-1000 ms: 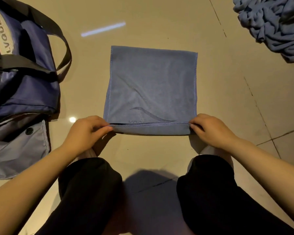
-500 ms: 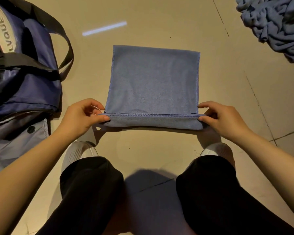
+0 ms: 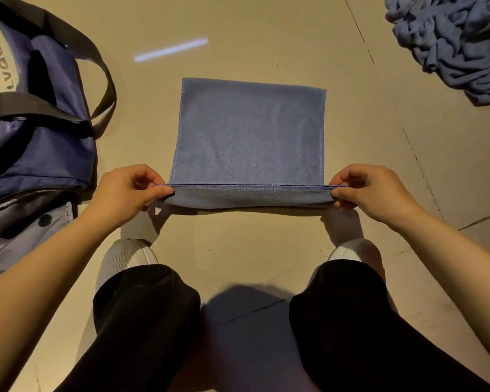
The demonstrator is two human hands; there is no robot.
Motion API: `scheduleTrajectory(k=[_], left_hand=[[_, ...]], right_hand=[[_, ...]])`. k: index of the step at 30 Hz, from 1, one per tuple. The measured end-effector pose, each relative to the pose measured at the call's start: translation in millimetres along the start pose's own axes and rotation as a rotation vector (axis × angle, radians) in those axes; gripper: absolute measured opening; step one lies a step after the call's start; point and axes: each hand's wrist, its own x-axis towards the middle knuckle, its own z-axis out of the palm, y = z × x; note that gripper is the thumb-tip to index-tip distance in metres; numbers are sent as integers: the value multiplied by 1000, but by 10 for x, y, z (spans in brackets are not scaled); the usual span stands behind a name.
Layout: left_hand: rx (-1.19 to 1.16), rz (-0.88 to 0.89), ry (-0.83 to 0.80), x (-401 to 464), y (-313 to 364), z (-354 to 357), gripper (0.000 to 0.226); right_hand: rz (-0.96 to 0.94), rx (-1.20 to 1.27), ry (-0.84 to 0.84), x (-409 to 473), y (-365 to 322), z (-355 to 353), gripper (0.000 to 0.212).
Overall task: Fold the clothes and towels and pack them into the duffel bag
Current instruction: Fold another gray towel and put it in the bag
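A blue towel (image 3: 249, 137) lies on the beige floor in front of me, its far part flat and its near edge lifted. My left hand (image 3: 125, 190) pinches the near left corner and my right hand (image 3: 371, 190) pinches the near right corner, stretching the hem taut between them. The navy duffel bag (image 3: 37, 131) with black straps stands open at the left, about a hand's width from my left hand.
A crumpled heap of blue cloth (image 3: 453, 41) lies at the far right. A grey garment (image 3: 20, 236) with a dark button lies under the bag at the left. My knees in black trousers and white shoes (image 3: 128, 258) are just behind the towel.
Both hands have lifted the towel's near edge off the floor and pulled it taut and slightly wider. The wrinkles on the towel have smoothed out.
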Motion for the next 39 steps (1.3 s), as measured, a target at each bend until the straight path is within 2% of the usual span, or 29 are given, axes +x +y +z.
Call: scheduleTrajectory(k=[3, 6, 8, 10, 14, 17, 22, 24, 29, 34, 37, 39], left_hand=[[-108, -21, 12, 6, 74, -42, 6], [-391, -33, 29, -37, 219, -141, 10], [-560, -26, 96, -66, 362, -209, 11], [-632, 13, 185, -73, 513, -281, 10], [-497, 137, 347, -74, 818, -459, 13], [-400, 219, 455, -132, 1130, -682, 14], [-239, 402, 623, -546, 1778, -1262, 10], [-155, 408, 607, -751, 1914, -1434, 10], [-182, 476, 549, -1368, 2074, -1738, 11], [-252, 406, 318, -1862, 1914, -1792, 11], [-358, 349, 204, -1983, 1820, -1788, 6], [-352, 310, 173, -1922, 1783, -1761, 12]], right_hand=[[27, 127, 40, -25, -95, -74, 14], [68, 402, 63, -90, -257, -233, 8], [14, 455, 104, -141, -365, -353, 10], [-70, 433, 172, -176, -491, -456, 12], [-264, 231, 296, -276, -773, -647, 21], [-343, 96, 401, -395, -1073, -872, 13], [-403, 98, 476, -862, -1647, -1384, 8], [-421, 8, 467, -1124, -1800, -1541, 8], [-464, -23, 478, -1781, -1933, -1708, 6], [-399, -3, 208, -2338, -1757, -1644, 7], [-375, 11, 130, -2451, -1637, -1579, 7], [-348, 35, 117, -2410, -1575, -1539, 8]])
